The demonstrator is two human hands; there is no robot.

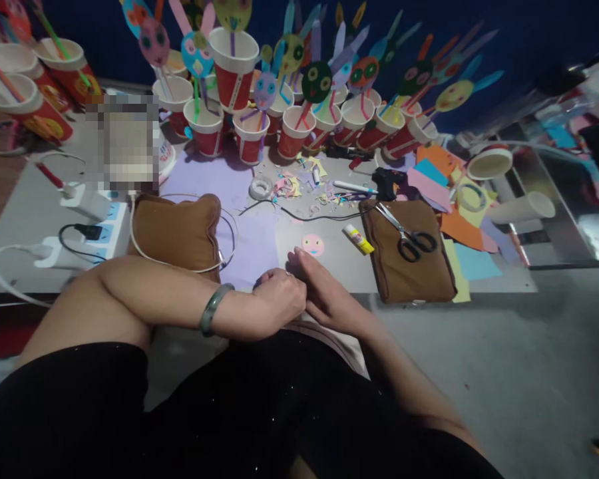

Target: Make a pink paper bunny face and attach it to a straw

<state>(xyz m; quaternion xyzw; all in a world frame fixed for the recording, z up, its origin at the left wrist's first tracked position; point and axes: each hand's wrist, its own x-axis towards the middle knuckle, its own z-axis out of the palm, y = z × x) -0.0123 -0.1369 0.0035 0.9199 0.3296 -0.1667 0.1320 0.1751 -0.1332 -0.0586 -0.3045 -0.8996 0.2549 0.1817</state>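
Note:
My left hand [282,298], with a green bangle [214,309] on the wrist, is curled at the table's front edge; what its fingers hold, if anything, is hidden. Beside it, touching, my right hand [327,293] has its fingers stretched out and nothing visible in them. Just beyond the fingertips a pink paper face [312,245] lies flat on the table. To its right are a yellow glue stick [358,239] and black-handled scissors [406,233], the scissors resting on a brown cushion [409,276].
Red-and-white cups [249,136] with paper rabbit figures line the back. Another brown cushion [177,229] and a power strip [110,233] with cables are at left. Paper scraps [287,186], tape [261,188] and a white pen [355,187] lie mid-table; coloured paper [466,226] is at right.

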